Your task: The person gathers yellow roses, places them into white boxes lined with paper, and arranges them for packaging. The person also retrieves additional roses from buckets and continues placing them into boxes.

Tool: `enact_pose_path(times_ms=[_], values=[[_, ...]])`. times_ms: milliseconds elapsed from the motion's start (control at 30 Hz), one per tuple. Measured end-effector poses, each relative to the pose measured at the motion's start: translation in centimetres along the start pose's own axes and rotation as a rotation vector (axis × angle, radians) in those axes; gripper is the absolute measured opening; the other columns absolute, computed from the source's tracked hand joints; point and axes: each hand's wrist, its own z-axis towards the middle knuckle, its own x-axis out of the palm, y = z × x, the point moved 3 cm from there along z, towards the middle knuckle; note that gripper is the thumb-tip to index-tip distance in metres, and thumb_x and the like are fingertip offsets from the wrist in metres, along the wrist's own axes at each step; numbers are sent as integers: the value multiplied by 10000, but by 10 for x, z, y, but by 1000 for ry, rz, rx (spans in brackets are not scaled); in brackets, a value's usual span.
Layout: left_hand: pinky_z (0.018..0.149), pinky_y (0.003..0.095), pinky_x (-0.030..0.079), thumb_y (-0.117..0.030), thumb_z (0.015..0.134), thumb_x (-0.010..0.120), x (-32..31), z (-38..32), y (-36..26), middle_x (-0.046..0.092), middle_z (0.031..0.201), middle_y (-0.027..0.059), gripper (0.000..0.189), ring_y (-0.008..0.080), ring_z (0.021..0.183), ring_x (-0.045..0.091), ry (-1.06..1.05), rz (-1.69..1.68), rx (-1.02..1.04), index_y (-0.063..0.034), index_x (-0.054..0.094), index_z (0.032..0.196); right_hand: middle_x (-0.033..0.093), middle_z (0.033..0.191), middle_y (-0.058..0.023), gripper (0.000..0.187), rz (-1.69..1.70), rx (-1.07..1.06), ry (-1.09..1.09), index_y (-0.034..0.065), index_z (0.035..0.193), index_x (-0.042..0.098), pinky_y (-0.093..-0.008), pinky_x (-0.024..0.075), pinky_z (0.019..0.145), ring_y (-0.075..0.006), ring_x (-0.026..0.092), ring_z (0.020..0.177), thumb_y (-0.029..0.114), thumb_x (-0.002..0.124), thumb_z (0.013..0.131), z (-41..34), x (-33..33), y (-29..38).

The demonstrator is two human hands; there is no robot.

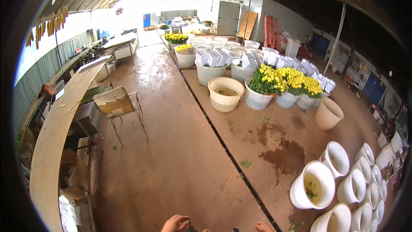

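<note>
My left hand (175, 223) is at the bottom edge of the head view, its fingers loosely bent and nothing visible in them. Farther right, partly cut off by the same edge, my right hand (262, 227) also shows no object. Both hang above the brown floor (154, 174), apart from any container. Nearest my right hand stand several white buckets, one of them (298, 187) with shallow yellowish water and green leaves. Ahead are buckets of yellow flowers (291, 79) and a cream tub (225, 103) with some water.
A narrow dark floor channel (212, 125) runs forward. At left stand a long wooden table (53, 129) and a worn chair (114, 103). A beige bucket (328, 114) tilts at right. White-wrapped bundles (214, 58) fill tubs farther back. A wet patch (285, 156) and scattered leaves (245, 163) mark the floor.
</note>
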Motion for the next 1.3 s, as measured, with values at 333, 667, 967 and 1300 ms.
enact_pose_path(times_ms=[333,667,967,1300], values=[[698,319,451,-153,740,550,-23,298,54,571,861,135,188,245,780,564,-206,275,-230,-54,600,892,584,703,-58,189,414,-164,-175,5,915,559,-264,450,509,-128,539,541,155,469,844,101,-138,209],[667,307,448,-167,802,523,101,620,-82,559,885,110,226,234,761,549,530,52,224,-93,553,1014,583,674,-60,163,113,73,-57,6,853,584,-273,439,494,-132,536,544,132,484,825,191,-231,377],[745,316,455,-191,790,552,-54,705,16,584,945,130,236,240,855,573,-80,86,-339,-56,577,982,569,658,-56,134,108,-190,-129,-4,840,579,-244,420,483,-128,514,525,72,471,822,317,-284,781],[805,366,409,-183,759,511,-265,980,73,564,961,181,273,326,939,514,-281,250,-445,-36,561,983,596,701,-34,179,-160,-331,229,33,867,584,-262,410,444,-135,533,526,156,462,821,468,-119,1074]])
